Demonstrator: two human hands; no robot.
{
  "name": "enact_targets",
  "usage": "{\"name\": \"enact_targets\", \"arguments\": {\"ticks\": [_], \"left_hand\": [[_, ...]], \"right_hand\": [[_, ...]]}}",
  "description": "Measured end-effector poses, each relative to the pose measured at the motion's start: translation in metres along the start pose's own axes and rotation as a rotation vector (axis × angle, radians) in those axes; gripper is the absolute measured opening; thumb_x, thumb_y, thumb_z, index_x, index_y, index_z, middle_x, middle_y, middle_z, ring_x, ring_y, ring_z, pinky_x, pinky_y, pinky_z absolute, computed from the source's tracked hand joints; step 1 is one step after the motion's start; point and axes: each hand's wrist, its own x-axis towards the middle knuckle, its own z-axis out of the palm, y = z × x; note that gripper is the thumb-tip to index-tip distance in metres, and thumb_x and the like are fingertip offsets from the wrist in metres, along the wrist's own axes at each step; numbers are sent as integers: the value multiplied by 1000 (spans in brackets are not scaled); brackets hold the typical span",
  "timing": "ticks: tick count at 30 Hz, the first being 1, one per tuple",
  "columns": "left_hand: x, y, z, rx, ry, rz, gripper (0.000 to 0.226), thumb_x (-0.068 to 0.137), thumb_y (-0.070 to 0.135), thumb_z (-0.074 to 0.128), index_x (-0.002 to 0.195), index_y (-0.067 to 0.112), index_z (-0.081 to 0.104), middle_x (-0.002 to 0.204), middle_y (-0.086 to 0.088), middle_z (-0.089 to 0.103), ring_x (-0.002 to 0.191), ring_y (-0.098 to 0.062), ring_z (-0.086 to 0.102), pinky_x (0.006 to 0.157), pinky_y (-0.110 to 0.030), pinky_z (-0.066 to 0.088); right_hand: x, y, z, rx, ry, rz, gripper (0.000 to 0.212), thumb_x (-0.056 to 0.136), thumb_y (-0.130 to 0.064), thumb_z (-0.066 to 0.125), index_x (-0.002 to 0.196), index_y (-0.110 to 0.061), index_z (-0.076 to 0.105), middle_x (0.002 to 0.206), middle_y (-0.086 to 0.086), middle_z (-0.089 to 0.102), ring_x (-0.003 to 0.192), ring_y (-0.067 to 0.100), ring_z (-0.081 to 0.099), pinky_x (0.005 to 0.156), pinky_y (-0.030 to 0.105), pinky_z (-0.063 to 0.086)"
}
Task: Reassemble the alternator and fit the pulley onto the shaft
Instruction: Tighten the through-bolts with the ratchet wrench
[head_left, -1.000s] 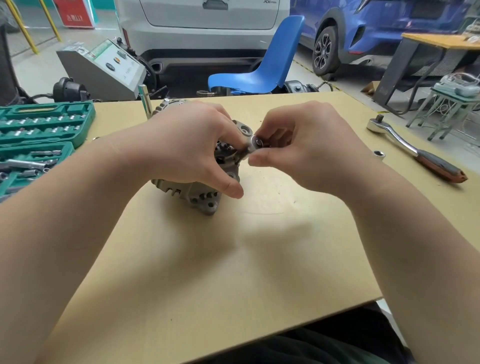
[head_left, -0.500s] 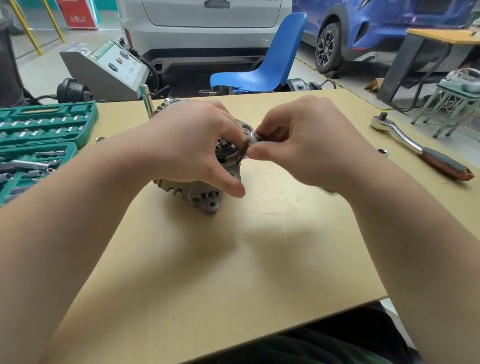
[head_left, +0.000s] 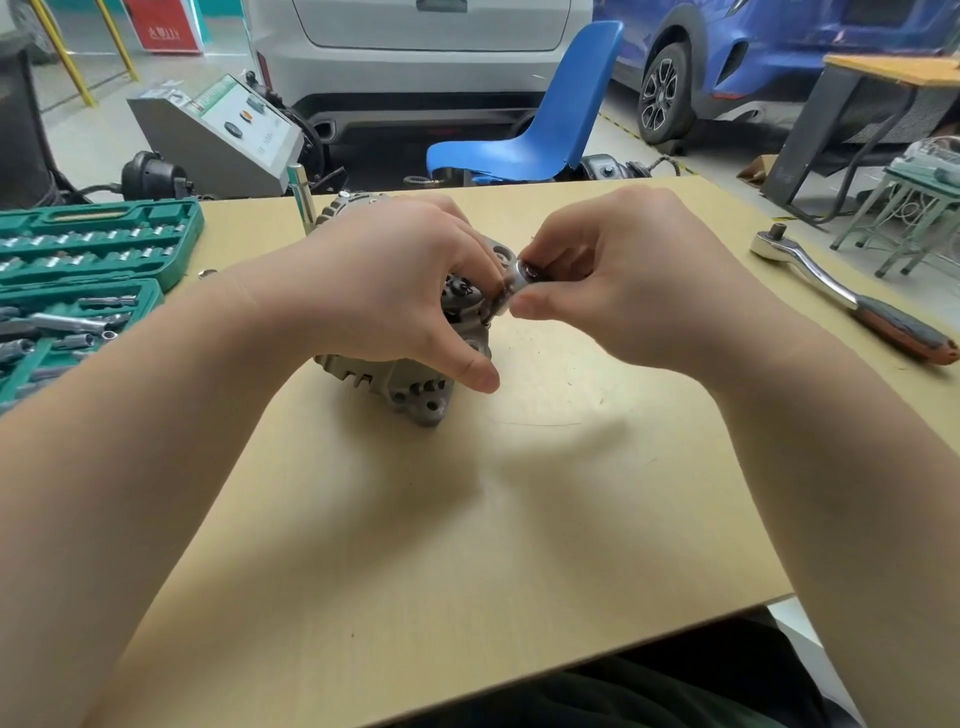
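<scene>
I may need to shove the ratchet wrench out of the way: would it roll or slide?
The ratchet wrench lies flat on the table, so it would probably slide rather than roll. Its chrome head and shank look solid, likely heavy for its size and stiff. The dark and orange handle looks grippy and may drag.

The alternator sits mid-table between both hands, the socket case at the left edge, the ratchet at the right, a chair behind the table.
</scene>
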Motion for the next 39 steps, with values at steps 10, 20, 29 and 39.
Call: {"name": "enact_targets", "arguments": {"ticks": [10,20,29,39], "left_hand": [[1,1,-1,-29,7,35,68,49,95,68,109,61,69,119,28,67,123,-4,51,99,-48,53],[1,-1,0,40,-15,15,85,52,96,64,118,43,78,122,20,68,124,-8,52,100,-46,53],[2,-2,0,-36,-16,39,67,50,94,67,109,63,69,120,22,67,122,-11,57,97,-46,54],[4,-3,1,66,-38,34,87,55,98,60,120,43,76,118,15,67,116,-17,60,94,-45,56]], "right_hand": [[2,-2,5,-4,48,81,42,79,-63,79,84,-21,80,73,-6,72,71,10,66,68,40,60],[6,-2,-6,-42,-76,-91,25,83,-33,88,106,-25,84,86,-13,73,81,9,66,75,32,57],[-5,-7,3,-56,46,52,43,84,-65,75,91,-24,84,75,-2,74,72,16,67,70,44,59],[-12,2,0,-127,-23,-79,14,98,-31,72,107,-26,81,90,-1,69,80,14,60,69,35,49]]}}
